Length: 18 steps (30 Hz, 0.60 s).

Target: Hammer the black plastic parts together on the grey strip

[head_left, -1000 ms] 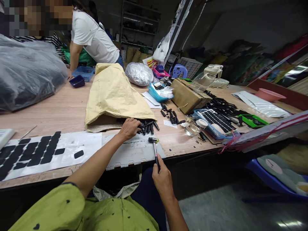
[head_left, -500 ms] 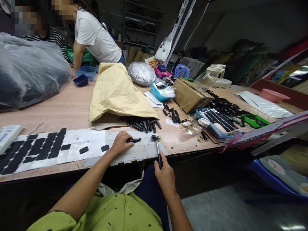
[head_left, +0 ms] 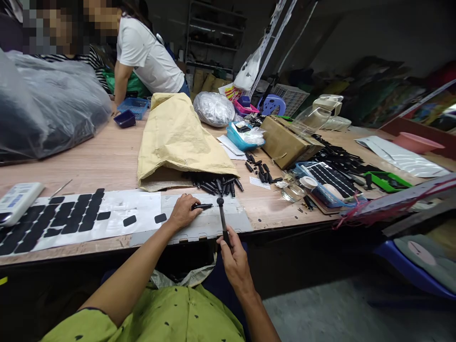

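My left hand (head_left: 183,212) is closed on a slim black pen-like part (head_left: 203,206), which lies level over the grey board (head_left: 231,216) with its tip pointing right. Wrapped around the dark handle of a small mallet (head_left: 223,221) is my right hand (head_left: 234,254). The mallet's round black head faces me, just right of the part's tip; I cannot tell if it touches the board. Behind my hands, several similar black parts (head_left: 217,184) spill from the mouth of a yellow paper sack (head_left: 181,142). A white sheet with black rounded stickers (head_left: 129,220) lies left of my left hand.
A white box-like device (head_left: 21,202) sits at the far left, before a big plastic bag (head_left: 53,109). To the right are a cardboard box (head_left: 285,140), a blue basket (head_left: 324,185) and a green tray (head_left: 386,182). Across the table a person in white (head_left: 146,57) leans over.
The mallet has swung left and turned, so its head now points toward me near the black part's tip. My left hand keeps its hold. The whole view has shifted slightly.
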Tool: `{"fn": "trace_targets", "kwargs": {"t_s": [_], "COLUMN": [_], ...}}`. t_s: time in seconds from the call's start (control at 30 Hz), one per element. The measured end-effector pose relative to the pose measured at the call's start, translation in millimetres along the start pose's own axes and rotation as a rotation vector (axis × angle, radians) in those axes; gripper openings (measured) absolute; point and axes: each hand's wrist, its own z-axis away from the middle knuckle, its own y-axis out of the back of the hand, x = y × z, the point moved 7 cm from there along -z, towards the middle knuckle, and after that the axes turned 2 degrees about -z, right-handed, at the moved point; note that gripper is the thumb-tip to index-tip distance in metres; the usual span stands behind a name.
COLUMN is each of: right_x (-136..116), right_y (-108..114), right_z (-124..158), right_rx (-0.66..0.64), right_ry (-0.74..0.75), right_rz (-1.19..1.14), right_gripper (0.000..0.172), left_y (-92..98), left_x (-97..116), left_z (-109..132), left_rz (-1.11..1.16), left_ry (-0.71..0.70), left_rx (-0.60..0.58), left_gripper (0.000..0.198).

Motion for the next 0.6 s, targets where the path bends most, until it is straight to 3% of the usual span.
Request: {"fn": "trace_targets", "kwargs": {"t_s": [0.27, 0.6], "right_x": [-7.4, 7.9], "right_y": [-15.6, -24.9], "right_z": [-6.1, -3.7], "right_rx": [-0.104, -0.148], "right_ry": [-0.015, -0.094], "right_rz": [0.043, -0.047], "right_gripper": [0.054, 0.056], "left_y": [-2.2, -2.6], "left_x": [-2.1, -3.4], "left_z": [-0.1, -1.2], "left_rz": [0.004, 0.034], "left_ry": [0.002, 0.026], "left_rx": [0.011, 0.0], "left_gripper": [0.013, 0.013]}}
